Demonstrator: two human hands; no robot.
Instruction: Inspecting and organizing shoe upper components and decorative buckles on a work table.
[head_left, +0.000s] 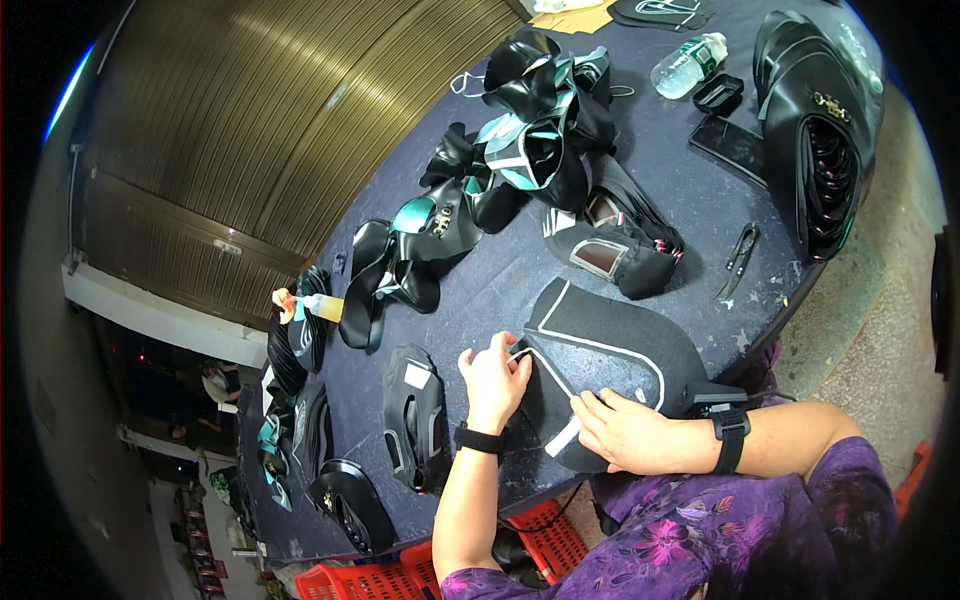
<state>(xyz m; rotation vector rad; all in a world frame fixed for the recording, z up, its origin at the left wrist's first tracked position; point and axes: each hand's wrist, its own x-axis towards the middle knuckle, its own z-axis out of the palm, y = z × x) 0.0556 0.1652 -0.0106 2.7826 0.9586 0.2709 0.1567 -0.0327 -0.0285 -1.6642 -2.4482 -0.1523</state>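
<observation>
A flat black shoe upper piece (625, 325) with white strips along its inner edges lies on the table in front of me, its arms spread around a gap where the dark tabletop shows. My left hand (492, 382) pinches the left arm near its white-edged corner, thumb and forefinger together. Lower down the same strip, my right hand (640, 435) has its fingers bent on the near arm, gripping its inner edge. Part of this arm is hidden under my palm. A dark band sits on my left wrist, a watch-like strap on the right.
Beyond lie a stack of dark uppers (625, 245), thread snips (740, 262), a phone (730, 148) and a water bottle (690, 65). Black uppers with teal linings (520, 150) are heaped farther off. A small glue bottle (322, 306) stands left. Red crates (545, 540) sit below the near edge.
</observation>
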